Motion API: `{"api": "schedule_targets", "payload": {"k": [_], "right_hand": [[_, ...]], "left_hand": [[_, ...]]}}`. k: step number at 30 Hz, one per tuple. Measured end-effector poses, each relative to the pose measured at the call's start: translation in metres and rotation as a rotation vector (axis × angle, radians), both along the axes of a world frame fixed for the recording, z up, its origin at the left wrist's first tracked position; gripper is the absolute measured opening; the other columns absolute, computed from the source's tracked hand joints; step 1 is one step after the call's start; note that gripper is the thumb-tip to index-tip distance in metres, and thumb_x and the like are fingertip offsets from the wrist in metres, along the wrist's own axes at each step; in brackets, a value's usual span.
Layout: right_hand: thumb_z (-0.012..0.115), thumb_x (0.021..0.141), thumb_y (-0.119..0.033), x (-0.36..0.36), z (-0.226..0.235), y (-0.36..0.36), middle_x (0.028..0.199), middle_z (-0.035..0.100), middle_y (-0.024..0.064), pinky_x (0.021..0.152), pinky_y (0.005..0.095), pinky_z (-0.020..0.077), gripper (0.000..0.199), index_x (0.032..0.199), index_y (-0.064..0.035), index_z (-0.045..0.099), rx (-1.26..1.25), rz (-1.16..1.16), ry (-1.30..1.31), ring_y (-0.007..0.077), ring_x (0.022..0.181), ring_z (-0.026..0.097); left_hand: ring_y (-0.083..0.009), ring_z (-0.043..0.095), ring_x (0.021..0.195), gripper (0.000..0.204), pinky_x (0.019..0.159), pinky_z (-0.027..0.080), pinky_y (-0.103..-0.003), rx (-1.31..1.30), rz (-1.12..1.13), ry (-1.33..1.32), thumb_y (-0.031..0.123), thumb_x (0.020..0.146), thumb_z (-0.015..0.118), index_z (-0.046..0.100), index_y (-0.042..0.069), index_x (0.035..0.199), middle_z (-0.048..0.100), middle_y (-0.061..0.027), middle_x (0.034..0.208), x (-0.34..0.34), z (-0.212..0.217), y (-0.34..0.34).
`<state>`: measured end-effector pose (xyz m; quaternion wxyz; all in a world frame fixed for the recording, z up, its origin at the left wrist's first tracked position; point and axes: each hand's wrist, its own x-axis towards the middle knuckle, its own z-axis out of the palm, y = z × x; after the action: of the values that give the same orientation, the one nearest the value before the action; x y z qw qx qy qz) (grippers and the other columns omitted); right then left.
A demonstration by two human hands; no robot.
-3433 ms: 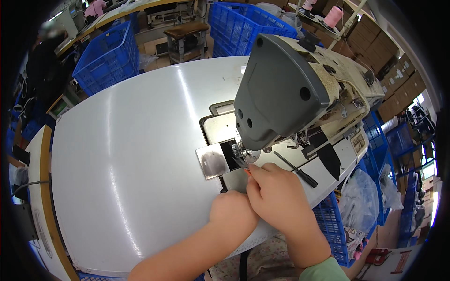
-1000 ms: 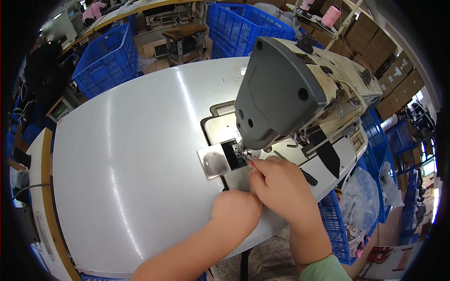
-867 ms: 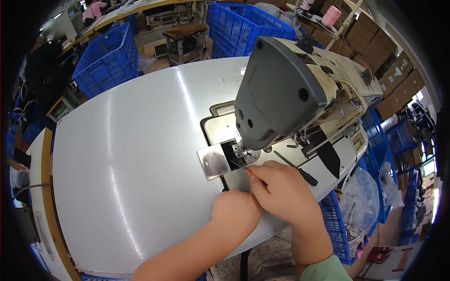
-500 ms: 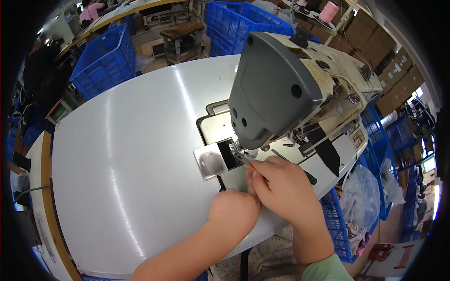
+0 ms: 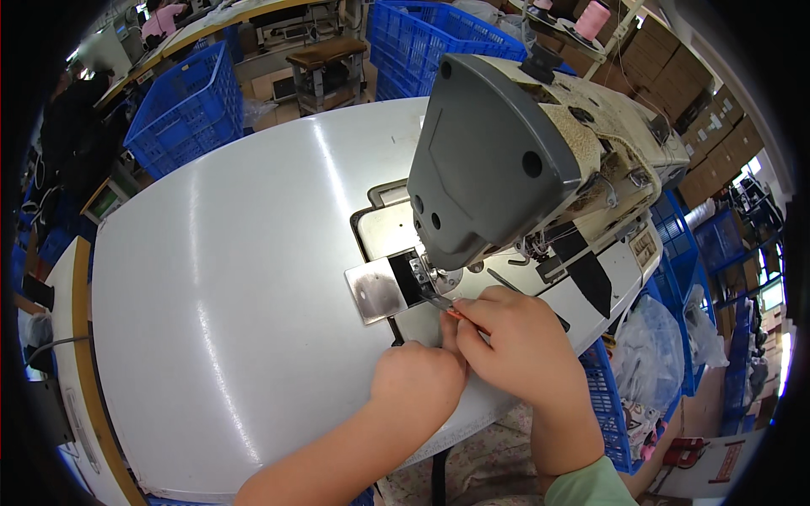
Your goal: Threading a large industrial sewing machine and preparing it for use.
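Observation:
A sewing machine with a grey head cover stands over the white table. Its square metal slide plate is pulled aside, baring a dark opening beside the presser foot. My right hand pinches a small metal tool with an orange part; its kind is unclear. The tool's grey tip points at the edge of the opening, just below the presser foot. My left hand is closed, its fingertips against my right fingers; what they hold, if anything, is hidden.
The white tabletop spreads to the left. A dark slim rod-like tool lies on the machine bed. Blue crates stand beyond the table, and a crate with plastic bags sits at the right. A pink thread cone is behind the machine.
The tool's metal tip shows more clearly below the presser foot, and my right hand has shifted slightly down and right. My left hand has barely moved.

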<state>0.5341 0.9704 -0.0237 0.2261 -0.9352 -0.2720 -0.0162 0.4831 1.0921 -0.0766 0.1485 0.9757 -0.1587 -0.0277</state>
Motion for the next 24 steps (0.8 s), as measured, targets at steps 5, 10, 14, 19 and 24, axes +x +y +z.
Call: {"api": "schedule_targets", "payload": {"k": [5, 10, 14, 19, 24], "right_hand": [[0.055, 0.074, -0.014, 0.001, -0.001, -0.003, 0.068, 0.058, 0.0120, 0.053, 0.0376, 0.0453, 0.017, 0.082, -0.0038, 0.067, -0.062, 0.021, 0.028, 0.0293, 0.059, 0.057], [0.055, 0.077, -0.017, 0.007, 0.002, -0.001, 0.062, 0.055, 0.0151, 0.055, 0.0402, 0.0464, 0.020, 0.066, -0.0010, 0.062, 0.015, 0.016, 0.007, 0.0316, 0.057, 0.057], [0.054, 0.077, -0.019, 0.012, 0.002, -0.002, 0.063, 0.057, 0.0168, 0.057, 0.0421, 0.0464, 0.023, 0.066, -0.0010, 0.062, -0.048, 0.006, 0.019, 0.0335, 0.059, 0.058], [0.052, 0.075, -0.016, 0.014, 0.007, -0.001, 0.064, 0.058, 0.0156, 0.057, 0.0396, 0.0447, 0.019, 0.077, -0.0028, 0.066, -0.120, 0.036, 0.107, 0.0316, 0.062, 0.057], [0.052, 0.076, -0.021, 0.013, 0.009, 0.004, 0.063, 0.059, 0.0172, 0.058, 0.0432, 0.0470, 0.026, 0.063, -0.0013, 0.061, -0.059, -0.027, 0.063, 0.0338, 0.061, 0.059]], "left_hand": [[-0.0227, 0.058, 0.048, 0.025, 0.042, 0.046, -0.035, -0.031, -0.005, -0.046, 0.027, 0.075, 0.061, 0.061, 0.007, 0.060, 0.056, -0.0051, 0.050, 0.000, -0.004, 0.001], [-0.0225, 0.057, 0.044, 0.027, 0.040, 0.046, -0.034, -0.043, 0.011, -0.062, 0.029, 0.078, 0.059, 0.061, 0.005, 0.066, 0.055, -0.0051, 0.047, 0.001, 0.001, 0.000], [-0.0190, 0.058, 0.047, 0.062, 0.043, 0.047, -0.033, 0.018, -0.014, 0.035, 0.030, 0.082, 0.057, 0.042, -0.012, 0.124, 0.057, -0.0034, 0.051, 0.002, 0.005, -0.001], [-0.0224, 0.057, 0.043, 0.030, 0.040, 0.046, -0.033, -0.047, 0.001, -0.046, 0.031, 0.081, 0.058, 0.060, 0.001, 0.076, 0.055, -0.0047, 0.047, 0.001, -0.001, 0.001], [-0.0223, 0.058, 0.044, 0.029, 0.041, 0.046, -0.034, -0.054, 0.009, -0.072, 0.030, 0.081, 0.058, 0.059, 0.002, 0.073, 0.055, -0.0051, 0.048, 0.001, 0.000, 0.000]]}}
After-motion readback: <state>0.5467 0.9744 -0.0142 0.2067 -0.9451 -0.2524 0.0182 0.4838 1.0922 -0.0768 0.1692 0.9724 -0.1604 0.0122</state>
